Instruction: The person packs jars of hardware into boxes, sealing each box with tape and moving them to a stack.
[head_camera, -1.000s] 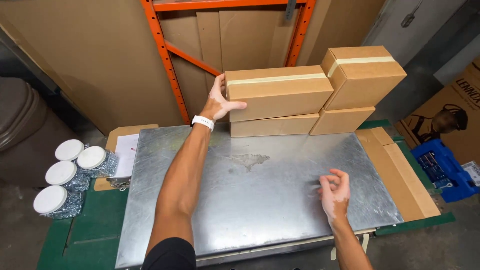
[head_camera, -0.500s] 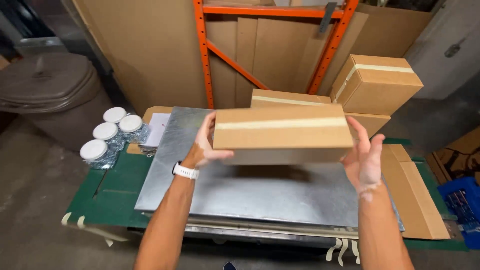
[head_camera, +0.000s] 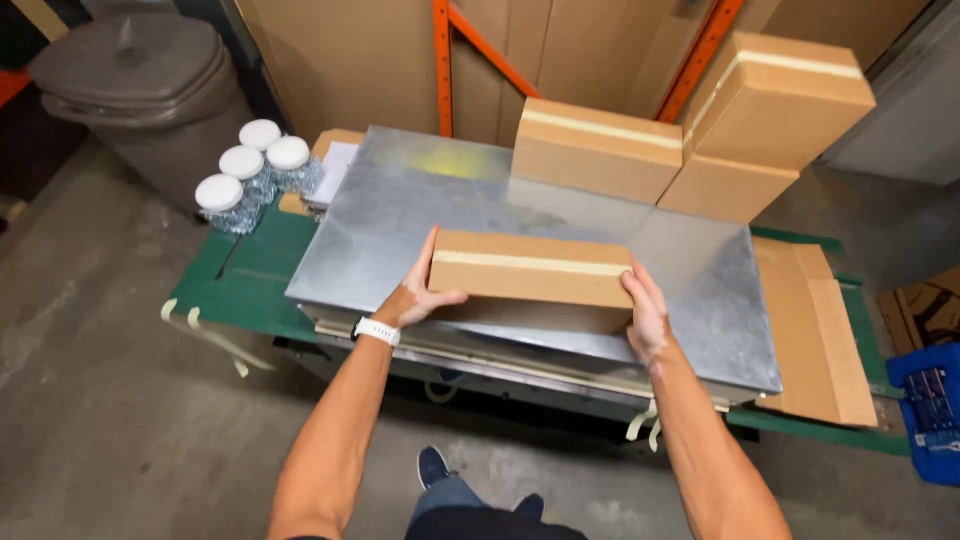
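Near the middle of the frame, a long, flat brown cardboard box (head_camera: 530, 282) is held between two bare hands over the near edge of a grey galvanised sheet-metal worktop (head_camera: 400, 215). Its top face is closed by a pale strip of paper tape run lengthwise, and its front side is in shadow; whether its underside is touching the metal cannot be told. The left hand (head_camera: 420, 290), with a white band at the wrist, is pressed flat against the box's left end, fingers raised along the end face and thumb laid under the front edge. The right hand (head_camera: 645, 315) is clasped on the right end, fingers wrapped over the corner. Both grips are thus closed on the box from opposite ends.

Toward the upper middle, a second taped brown cardboard box (head_camera: 600, 148) of like shape is seen at the far edge of the worktop, and just to its right two more cardboard boxes (head_camera: 770, 120) are stacked, the upper one tilted. In the upper left, four clear jars with white lids (head_camera: 250, 175) are grouped on a green surface (head_camera: 250, 285). A grey lidded bin (head_camera: 140, 80) is seen at the far upper left, and flattened cardboard (head_camera: 815, 330) lies at the right.
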